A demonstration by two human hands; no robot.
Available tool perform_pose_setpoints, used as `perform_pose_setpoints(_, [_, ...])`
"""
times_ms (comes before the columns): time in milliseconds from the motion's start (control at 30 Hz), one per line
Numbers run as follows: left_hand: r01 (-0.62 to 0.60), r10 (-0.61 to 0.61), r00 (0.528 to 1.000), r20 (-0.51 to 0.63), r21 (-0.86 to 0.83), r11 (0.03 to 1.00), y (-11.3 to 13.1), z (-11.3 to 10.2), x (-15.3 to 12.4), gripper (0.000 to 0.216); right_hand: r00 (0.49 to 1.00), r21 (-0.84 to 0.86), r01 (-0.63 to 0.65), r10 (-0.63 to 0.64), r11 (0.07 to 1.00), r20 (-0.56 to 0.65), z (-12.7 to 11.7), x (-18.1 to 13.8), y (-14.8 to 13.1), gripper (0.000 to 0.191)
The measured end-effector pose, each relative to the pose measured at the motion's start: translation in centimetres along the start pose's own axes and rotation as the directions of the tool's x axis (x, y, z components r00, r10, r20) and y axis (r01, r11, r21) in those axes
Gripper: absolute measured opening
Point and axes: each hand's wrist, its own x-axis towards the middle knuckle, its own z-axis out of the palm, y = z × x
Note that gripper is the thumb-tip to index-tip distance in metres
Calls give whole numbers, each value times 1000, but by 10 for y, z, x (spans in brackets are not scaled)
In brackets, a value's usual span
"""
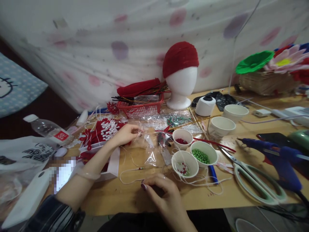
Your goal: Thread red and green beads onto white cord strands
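My left hand [126, 134] reaches over the table, fingers closed on the edge of a crinkled clear plastic bag [151, 156]. What lies between the fingertips is partly hidden. Nearer to me, my right hand [165, 193] pinches the end of a thin white cord [122, 178]. That cord loops left and back to a few tiny beads [139, 168] lying on the wood. Right of the bag stand paper cups: one with dark red beads [181, 141], one with green beads [200, 156], and one with mixed red and green beads [182, 169]. Loose white string drapes over the nearest cup.
Scissors [256, 182] and a blue glue gun [277, 158] lie at right. Behind are two more cups [221, 125], a thread cone [205, 106], a foam head [181, 85] in a red cap and a red basket [142, 108]. A plastic bottle [49, 129] leans at left.
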Motion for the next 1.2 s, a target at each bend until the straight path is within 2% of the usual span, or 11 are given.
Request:
perform_pose_setpoints(200, [-91, 89, 992, 91, 22, 996, 5, 21, 30, 31, 1000, -36, 13, -13, 999, 0, 0, -4, 3, 14])
perform_pose_setpoints(367, [-112, 107, 988, 110, 46, 993, 3, 30, 38, 19, 1000, -62, 22, -21, 998, 19, 0, -5, 4, 16])
perform_pose_setpoints(567, [-89, 94, 977, 193, -37, 995, 1, 13, 35, 11, 999, -72, 35, -34, 997, 15, 0, -6, 4, 17])
perform_pose_setpoints(800, [107, -54, 952, 302, -163, 981, -4, -14, 21, 29, 999, -116, 47, -45, 992, 15, -1, -6, 2, 17])
perform_pose_setpoints(900, [157, -93, 937, 338, -168, 973, -5, -21, 19, 29, 999, -133, 47, -46, 990, 6, -1, -6, 2, 16])
perform_pose_setpoints(1067, [192, -150, 935, 320, -101, 976, -8, -22, 20, 21, 999, -169, 52, -49, 984, 23, -1, -5, 3, 18])
perform_pose_setpoints(1200, [188, -175, 952, 251, -29, 982, -10, -27, 18, 20, 999, -153, 35, -34, 988, 14, -1, -5, 4, 17])
